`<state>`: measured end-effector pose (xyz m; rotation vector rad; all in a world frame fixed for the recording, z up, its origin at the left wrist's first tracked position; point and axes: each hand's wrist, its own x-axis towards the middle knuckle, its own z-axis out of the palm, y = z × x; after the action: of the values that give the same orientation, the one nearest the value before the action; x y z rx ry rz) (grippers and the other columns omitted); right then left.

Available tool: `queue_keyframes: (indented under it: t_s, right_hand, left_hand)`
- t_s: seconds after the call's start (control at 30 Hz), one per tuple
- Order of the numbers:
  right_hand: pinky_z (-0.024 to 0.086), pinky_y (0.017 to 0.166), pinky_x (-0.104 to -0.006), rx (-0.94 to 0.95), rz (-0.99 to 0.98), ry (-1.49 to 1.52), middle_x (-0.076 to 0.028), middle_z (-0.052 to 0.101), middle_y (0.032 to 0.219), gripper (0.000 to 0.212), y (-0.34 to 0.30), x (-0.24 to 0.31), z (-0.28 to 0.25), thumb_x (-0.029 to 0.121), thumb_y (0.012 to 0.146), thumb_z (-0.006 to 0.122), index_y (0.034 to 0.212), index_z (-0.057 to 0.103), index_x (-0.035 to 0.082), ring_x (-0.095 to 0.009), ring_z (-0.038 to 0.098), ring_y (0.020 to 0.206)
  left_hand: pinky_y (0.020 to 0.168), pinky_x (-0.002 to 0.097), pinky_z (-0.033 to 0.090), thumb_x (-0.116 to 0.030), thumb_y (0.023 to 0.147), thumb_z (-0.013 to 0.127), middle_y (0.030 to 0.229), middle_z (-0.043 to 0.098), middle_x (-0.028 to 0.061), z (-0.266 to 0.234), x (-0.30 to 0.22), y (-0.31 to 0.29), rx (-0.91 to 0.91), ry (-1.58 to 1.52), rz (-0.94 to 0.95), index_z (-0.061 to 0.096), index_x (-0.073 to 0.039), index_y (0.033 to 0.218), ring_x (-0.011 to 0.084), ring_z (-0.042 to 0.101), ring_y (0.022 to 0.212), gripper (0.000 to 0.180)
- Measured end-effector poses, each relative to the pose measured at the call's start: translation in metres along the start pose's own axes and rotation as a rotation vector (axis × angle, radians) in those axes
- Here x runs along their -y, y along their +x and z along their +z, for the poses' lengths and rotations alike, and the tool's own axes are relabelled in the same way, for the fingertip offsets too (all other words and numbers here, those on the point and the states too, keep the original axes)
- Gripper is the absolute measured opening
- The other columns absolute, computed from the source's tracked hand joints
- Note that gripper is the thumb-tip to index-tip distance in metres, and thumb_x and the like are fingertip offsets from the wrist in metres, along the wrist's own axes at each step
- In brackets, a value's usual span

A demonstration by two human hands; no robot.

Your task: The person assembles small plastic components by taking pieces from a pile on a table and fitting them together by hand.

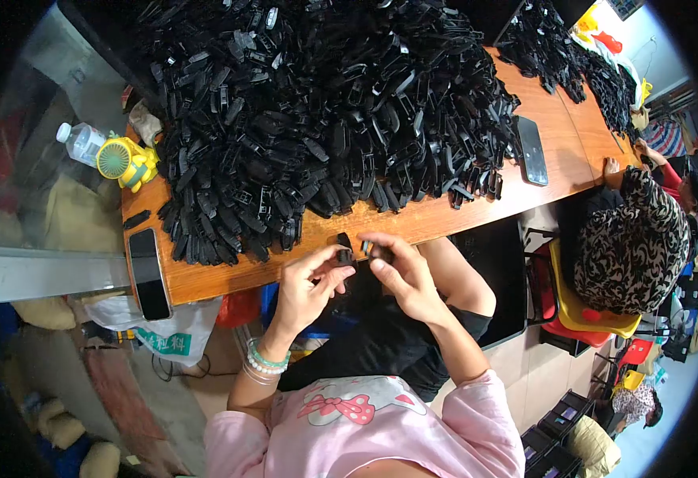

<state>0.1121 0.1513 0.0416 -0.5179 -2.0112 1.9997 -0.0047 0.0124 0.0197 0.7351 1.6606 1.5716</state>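
Left hand [305,287]: fingers closed on a small black plastic part [344,248], held just off the near edge of the wooden surface [413,223]. Right hand [401,275]: fingers pinched on a second black piece [378,252], just beside the first. Large heap of black plastic parts [325,111] covering the surface, loose, no container. Phone [148,273], yellow fan [126,162], water bottle [82,142] at left end

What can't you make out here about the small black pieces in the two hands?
- Small black plastic piece in left hand: shape too small, fingers cover it.
- Second black piece in right hand: mostly hidden by fingers.
- Heaped black plastic parts: top cut off by edge.
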Motion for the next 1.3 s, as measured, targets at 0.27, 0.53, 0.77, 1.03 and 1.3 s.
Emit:
queue_keyframes:
  t_s: [0.27,0.53,0.77,1.03,1.3]
  right_hand:
    - [0.044,0.087,-0.0336,0.146,-0.240,-0.362,-0.018,0.059,0.109,0.038,-0.002,0.003,0.005,0.004,0.088,0.053,0.126,0.048,-0.001,-0.031,0.057,0.103]
    - [0.048,0.081,-0.0382,0.077,-0.303,-0.360,-0.021,0.060,0.105,0.044,-0.004,0.005,0.005,-0.003,0.083,0.055,0.126,0.046,-0.001,-0.037,0.059,0.095]
    - [0.049,0.073,-0.0376,0.029,-0.374,-0.585,-0.019,0.058,0.089,0.045,-0.008,0.008,0.013,-0.004,0.080,0.057,0.124,0.048,0.000,-0.036,0.058,0.082]
    - [0.048,0.066,-0.0325,-0.151,-0.334,-0.437,-0.014,0.058,0.088,0.029,-0.016,0.003,0.021,0.001,0.082,0.060,0.110,0.054,-0.003,-0.027,0.059,0.073]
    - [0.041,0.049,-0.0263,0.113,0.127,-0.187,-0.008,0.057,0.061,0.020,-0.009,-0.014,-0.008,0.013,0.084,0.064,0.090,0.059,-0.006,-0.011,0.052,0.051]
  left_hand:
    - [0.050,0.0227,0.041,-0.004,0.081,0.065,0.072,0.056,0.0063,0.000,-0.016,-0.005,-0.065,0.228,0.244,0.060,0.010,0.098,0.0096,0.052,0.057,0.022]
    - [0.052,0.0315,0.043,-0.005,0.078,0.068,0.077,0.056,0.0158,-0.001,-0.035,-0.003,-0.056,0.444,0.509,0.058,0.009,0.097,0.0261,0.056,0.060,0.025]
    - [0.052,0.0336,0.044,-0.002,0.078,0.067,0.076,0.054,0.0162,0.005,-0.035,-0.008,-0.088,0.481,0.424,0.057,0.009,0.097,0.0262,0.057,0.061,0.024]
    - [0.070,0.0219,0.049,-0.005,0.087,0.060,0.098,0.061,0.0097,0.004,-0.020,-0.020,-0.034,-0.152,0.019,0.058,0.006,0.113,0.0106,0.061,0.076,0.029]
    - [0.065,0.0257,0.050,-0.006,0.088,0.057,0.098,0.061,0.0106,-0.011,0.005,-0.020,0.107,0.031,-0.024,0.060,0.002,0.112,0.0150,0.061,0.074,0.025]
